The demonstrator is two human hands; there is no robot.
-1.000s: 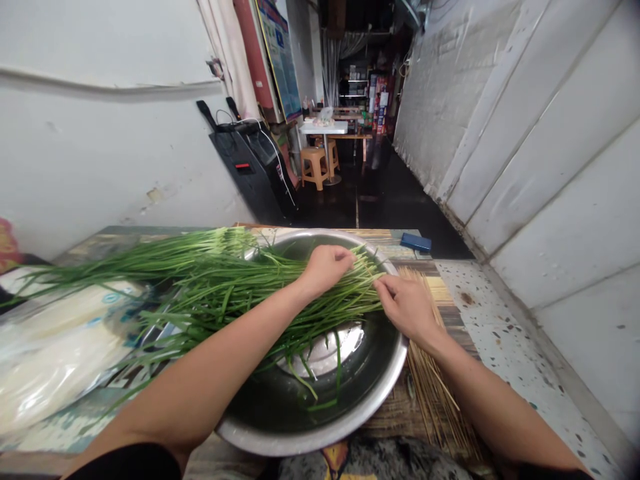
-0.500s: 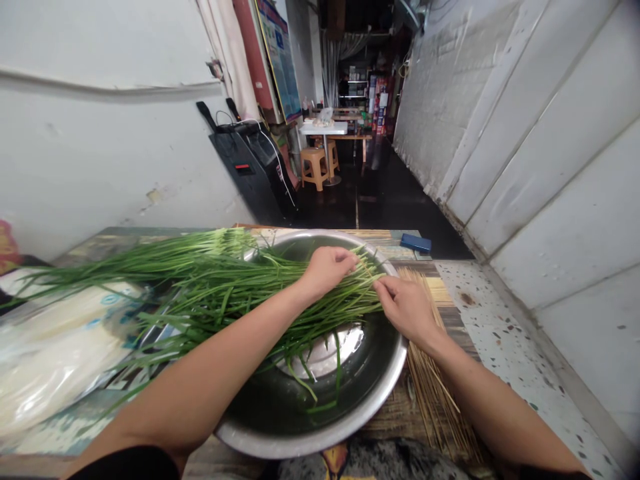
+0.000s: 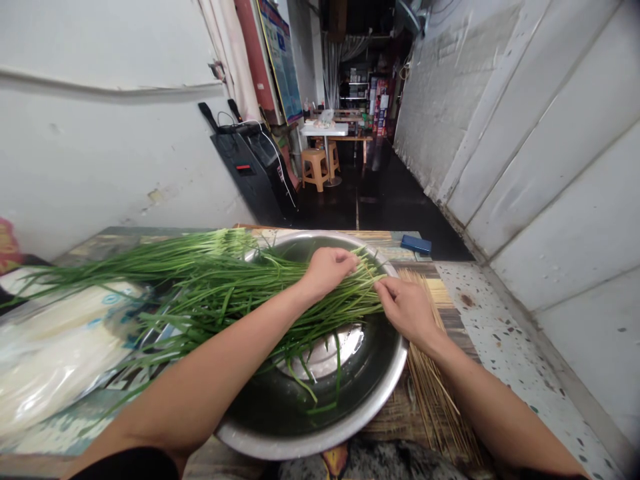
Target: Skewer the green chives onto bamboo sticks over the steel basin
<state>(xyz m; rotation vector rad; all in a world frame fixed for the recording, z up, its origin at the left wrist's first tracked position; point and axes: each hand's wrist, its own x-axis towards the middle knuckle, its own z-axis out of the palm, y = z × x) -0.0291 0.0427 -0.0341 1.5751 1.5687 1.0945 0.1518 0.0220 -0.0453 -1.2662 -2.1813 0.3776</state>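
Observation:
A thick bundle of green garlic chives [image 3: 215,293] lies across a wide steel basin [image 3: 395,373], pale stem ends to the right and leaves trailing left over the rim. My left hand [image 3: 331,270] is closed on the bundle from above, close to the pale ends. At those ends my right hand [image 3: 407,303] pinches thumb and forefinger together, touching the stems. Whether a thin skewer is also between the hands I cannot tell. Loose bamboo skewers [image 3: 435,393] lie on the table under and beside my right forearm.
Another bunch of chives [image 3: 220,241] lies behind the basin's left side. A clear plastic bag of pale contents [image 3: 65,353] sits at the left. A dark blue box [image 3: 416,244] is near the table's far edge. Farther off stand a black machine [image 3: 250,160] and stools [image 3: 315,167].

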